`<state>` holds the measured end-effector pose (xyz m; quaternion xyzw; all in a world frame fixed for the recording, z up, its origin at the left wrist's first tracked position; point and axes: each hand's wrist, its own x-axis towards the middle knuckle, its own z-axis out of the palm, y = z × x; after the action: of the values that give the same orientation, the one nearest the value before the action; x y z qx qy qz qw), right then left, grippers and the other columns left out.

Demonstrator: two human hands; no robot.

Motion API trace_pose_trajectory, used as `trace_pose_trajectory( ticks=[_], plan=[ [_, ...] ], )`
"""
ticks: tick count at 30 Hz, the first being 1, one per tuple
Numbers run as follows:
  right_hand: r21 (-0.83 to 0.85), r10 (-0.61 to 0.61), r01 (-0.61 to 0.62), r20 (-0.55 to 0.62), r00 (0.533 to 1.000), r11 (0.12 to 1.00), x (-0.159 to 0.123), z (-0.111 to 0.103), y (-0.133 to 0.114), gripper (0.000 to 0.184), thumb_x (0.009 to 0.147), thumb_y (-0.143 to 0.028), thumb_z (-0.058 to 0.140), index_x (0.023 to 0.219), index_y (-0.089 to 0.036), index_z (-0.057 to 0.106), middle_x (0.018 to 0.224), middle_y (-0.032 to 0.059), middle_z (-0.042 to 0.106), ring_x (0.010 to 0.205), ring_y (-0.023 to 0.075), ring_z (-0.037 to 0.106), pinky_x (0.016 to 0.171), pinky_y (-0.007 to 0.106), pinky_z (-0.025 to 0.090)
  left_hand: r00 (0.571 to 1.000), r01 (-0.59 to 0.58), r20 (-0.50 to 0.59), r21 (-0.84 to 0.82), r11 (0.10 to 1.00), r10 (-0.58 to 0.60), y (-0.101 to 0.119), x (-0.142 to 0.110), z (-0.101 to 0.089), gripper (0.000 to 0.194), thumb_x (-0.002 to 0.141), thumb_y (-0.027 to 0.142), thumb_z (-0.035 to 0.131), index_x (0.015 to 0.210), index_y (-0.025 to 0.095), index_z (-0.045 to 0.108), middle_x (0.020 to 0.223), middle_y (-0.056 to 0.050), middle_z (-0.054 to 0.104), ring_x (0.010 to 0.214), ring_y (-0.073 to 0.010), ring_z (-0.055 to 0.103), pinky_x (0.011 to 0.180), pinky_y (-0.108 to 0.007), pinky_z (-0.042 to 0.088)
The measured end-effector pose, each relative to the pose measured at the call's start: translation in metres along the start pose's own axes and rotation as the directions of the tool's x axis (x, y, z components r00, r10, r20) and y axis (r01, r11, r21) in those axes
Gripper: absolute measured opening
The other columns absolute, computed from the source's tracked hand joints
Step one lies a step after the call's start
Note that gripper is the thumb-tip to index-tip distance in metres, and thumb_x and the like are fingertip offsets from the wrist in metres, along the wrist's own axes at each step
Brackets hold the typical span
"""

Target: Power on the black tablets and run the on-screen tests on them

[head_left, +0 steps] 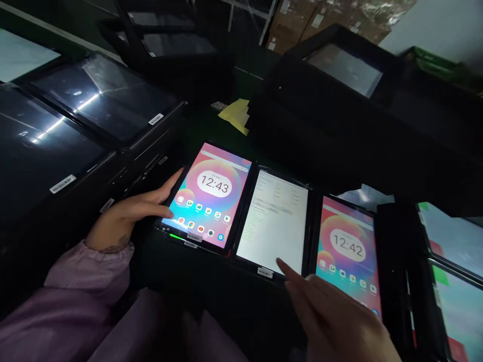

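Observation:
Three tablets lie side by side in front of me. My left hand (147,206) grips the left tablet (211,196) at its left edge, thumb on the lower corner of the glass. That screen is lit with a colourful home page reading 12:43. My right hand (332,311) holds nothing; its index finger is stretched out at the lower part of the middle tablet (277,216), the rest partly curled. Whether the fingertip touches the glass I cannot tell. White with small text, the middle screen is also lit. The right tablet (347,246), partly behind my right hand, reads 12:42.
Dark-screened tablets (109,95) with barcode labels are stacked at the left. Black trays (332,115) rise behind the right tablet, beside a yellow sheet (236,115). More lit tablets (456,301) lie at the far right. Cardboard boxes (294,22) stand at the back.

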<state>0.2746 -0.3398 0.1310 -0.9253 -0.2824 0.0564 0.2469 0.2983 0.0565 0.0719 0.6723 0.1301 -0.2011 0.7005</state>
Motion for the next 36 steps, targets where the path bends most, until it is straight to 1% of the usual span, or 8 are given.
trace_pose_trajectory(
  ticks=[4, 9, 12, 17, 21, 25, 30, 36],
  plan=[
    [0.014, 0.012, -0.014, 0.163, 0.987, 1.000, 0.015, 0.007, 0.002, 0.034, 0.108, -0.035, 0.047, 0.126, -0.029, 0.075, 0.075, 0.0000, 0.071, 0.064, 0.0135, 0.072, 0.052, 0.022, 0.058, 0.999, -0.051, 0.004, 0.049, 0.997, 0.051, -0.005, -0.001, -0.003, 0.107, 0.077, 0.026, 0.074, 0.167, 0.032, 0.016, 0.173, -0.001, 0.027, 0.158, -0.0353, 0.022, 0.127, -0.046, 0.016],
    [-0.010, 0.066, -0.066, 0.202, 0.977, 0.998, 0.013, 0.009, 0.005, 0.039, 0.109, -0.036, 0.041, 0.123, -0.029, 0.077, 0.080, 0.0008, 0.075, 0.068, 0.0138, 0.074, 0.057, 0.023, 0.060, 0.999, -0.027, -0.015, 0.041, 0.999, 0.028, -0.006, 0.002, -0.004, 0.103, 0.080, 0.028, 0.076, 0.166, 0.037, 0.019, 0.174, 0.001, 0.026, 0.156, -0.0347, 0.027, 0.126, -0.045, 0.019],
    [-0.038, 0.098, -0.092, 0.216, 0.971, 0.995, 0.016, 0.012, 0.013, 0.039, 0.108, -0.040, 0.043, 0.118, -0.030, 0.079, 0.070, 0.0001, 0.070, 0.059, 0.0134, 0.070, 0.047, 0.021, 0.051, 0.997, -0.042, -0.060, 0.050, 0.998, 0.045, -0.004, 0.005, -0.002, 0.101, 0.081, 0.031, 0.075, 0.166, 0.035, 0.020, 0.174, 0.000, 0.025, 0.156, -0.0338, 0.027, 0.126, -0.043, 0.021],
    [-0.154, 0.188, -0.182, 0.027, 0.982, 0.971, 0.023, 0.011, 0.024, 0.043, 0.109, -0.042, 0.042, 0.128, -0.024, 0.076, 0.063, 0.0003, 0.062, 0.050, 0.0119, 0.056, 0.043, 0.023, 0.039, 0.986, -0.111, -0.118, 0.078, 0.991, 0.120, -0.003, 0.011, 0.003, 0.087, 0.085, 0.025, 0.064, 0.164, 0.027, 0.027, 0.167, 0.004, 0.040, 0.153, -0.0314, 0.031, 0.125, -0.041, 0.023],
    [-0.109, 0.079, -0.083, -0.033, 0.996, 0.991, 0.027, 0.008, 0.021, 0.042, 0.109, -0.036, 0.043, 0.134, -0.020, 0.072, 0.061, -0.0012, 0.057, 0.050, 0.0102, 0.052, 0.044, 0.022, 0.038, 0.949, -0.165, -0.275, -0.007, 0.986, 0.157, -0.002, 0.022, 0.013, 0.083, 0.077, 0.028, 0.070, 0.156, 0.017, 0.047, 0.158, 0.001, 0.054, 0.151, -0.0323, 0.036, 0.127, -0.042, 0.024],
    [-0.080, -0.009, 0.011, 0.024, 1.000, 0.997, 0.033, 0.014, 0.012, 0.041, 0.110, -0.032, 0.043, 0.132, -0.016, 0.073, 0.063, -0.0001, 0.059, 0.050, 0.0095, 0.053, 0.044, 0.022, 0.038, 0.884, -0.205, -0.462, -0.255, 0.945, 0.067, -0.001, 0.034, 0.025, 0.074, 0.062, 0.034, 0.076, 0.135, 0.018, 0.069, 0.140, -0.007, 0.069, 0.140, -0.0412, 0.050, 0.127, -0.059, 0.026],
    [0.008, -0.064, 0.064, 0.070, 0.995, 0.998, 0.032, 0.026, 0.003, 0.044, 0.111, -0.033, 0.037, 0.130, -0.019, 0.074, 0.066, -0.0002, 0.062, 0.051, 0.0106, 0.057, 0.045, 0.025, 0.039, 0.871, -0.196, -0.491, -0.360, 0.912, -0.007, 0.001, 0.037, 0.033, 0.070, 0.071, 0.037, 0.068, 0.139, 0.019, 0.067, 0.126, -0.010, 0.074, 0.121, -0.0408, 0.062, 0.125, -0.071, 0.019],
    [0.010, -0.085, 0.084, 0.103, 0.991, 0.996, 0.031, 0.045, -0.002, 0.045, 0.110, -0.035, 0.035, 0.135, -0.024, 0.072, 0.071, 0.0011, 0.067, 0.052, 0.0113, 0.058, 0.047, 0.026, 0.037, 0.844, -0.214, -0.536, -0.335, 0.918, 0.001, -0.001, 0.040, 0.033, 0.066, 0.074, 0.035, 0.065, 0.137, 0.015, 0.068, 0.118, -0.011, 0.076, 0.111, -0.0359, 0.067, 0.115, -0.059, 0.043]
  ],
)
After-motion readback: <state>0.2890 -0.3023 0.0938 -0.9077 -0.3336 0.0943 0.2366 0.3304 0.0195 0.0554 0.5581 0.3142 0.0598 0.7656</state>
